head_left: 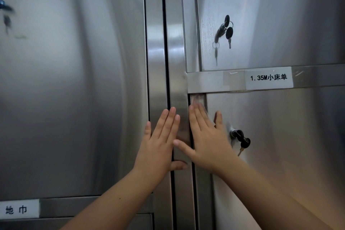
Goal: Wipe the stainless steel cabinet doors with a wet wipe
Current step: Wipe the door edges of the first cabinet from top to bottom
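Observation:
Stainless steel cabinet doors fill the view: a large left door (74, 89), an upper right door (280, 15) and a lower right door (289, 145). My left hand (158, 145) lies flat with straight fingers on the vertical frame strip between the cabinets. My right hand (207, 140) presses flat on the left edge of the lower right door. A thin pale wet wipe (203, 107) shows under and just beyond its fingertips, mostly hidden by the hand.
Keys hang from the lock (225, 30) on the upper right door and from the lock (239, 138) on the lower right door, just right of my right hand. White paper labels (268, 78) are taped to the horizontal rails. A dark gap (167, 61) runs between the cabinets.

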`<control>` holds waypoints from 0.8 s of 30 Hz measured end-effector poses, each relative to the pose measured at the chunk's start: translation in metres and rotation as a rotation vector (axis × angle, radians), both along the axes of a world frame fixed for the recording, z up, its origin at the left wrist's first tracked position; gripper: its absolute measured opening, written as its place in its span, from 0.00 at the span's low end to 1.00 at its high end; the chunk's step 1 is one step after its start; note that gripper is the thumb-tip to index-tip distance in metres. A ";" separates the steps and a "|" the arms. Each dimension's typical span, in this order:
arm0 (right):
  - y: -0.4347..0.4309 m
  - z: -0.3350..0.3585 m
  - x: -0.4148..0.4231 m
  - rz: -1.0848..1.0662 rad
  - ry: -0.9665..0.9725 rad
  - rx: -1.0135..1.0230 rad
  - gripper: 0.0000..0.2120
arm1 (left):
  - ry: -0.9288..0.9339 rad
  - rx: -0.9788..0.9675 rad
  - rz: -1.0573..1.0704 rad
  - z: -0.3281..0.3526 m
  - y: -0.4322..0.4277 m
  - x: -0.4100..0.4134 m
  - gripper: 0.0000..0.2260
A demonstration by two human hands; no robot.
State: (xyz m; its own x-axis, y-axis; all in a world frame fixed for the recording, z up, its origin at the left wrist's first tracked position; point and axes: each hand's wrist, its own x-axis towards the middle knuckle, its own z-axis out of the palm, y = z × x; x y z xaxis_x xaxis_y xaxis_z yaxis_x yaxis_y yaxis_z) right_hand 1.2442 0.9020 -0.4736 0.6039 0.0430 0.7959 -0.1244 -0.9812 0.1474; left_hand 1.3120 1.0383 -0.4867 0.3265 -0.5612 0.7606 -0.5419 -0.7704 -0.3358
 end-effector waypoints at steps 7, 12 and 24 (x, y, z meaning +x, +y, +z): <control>-0.002 0.007 -0.002 0.017 0.028 0.011 0.44 | 0.041 0.039 0.053 0.000 0.000 0.002 0.54; 0.000 0.012 -0.001 0.014 0.011 0.028 0.45 | 0.025 0.038 0.041 0.000 0.001 0.001 0.53; -0.002 -0.023 -0.010 0.037 0.093 0.032 0.41 | 0.000 0.045 -0.005 -0.001 0.005 0.003 0.52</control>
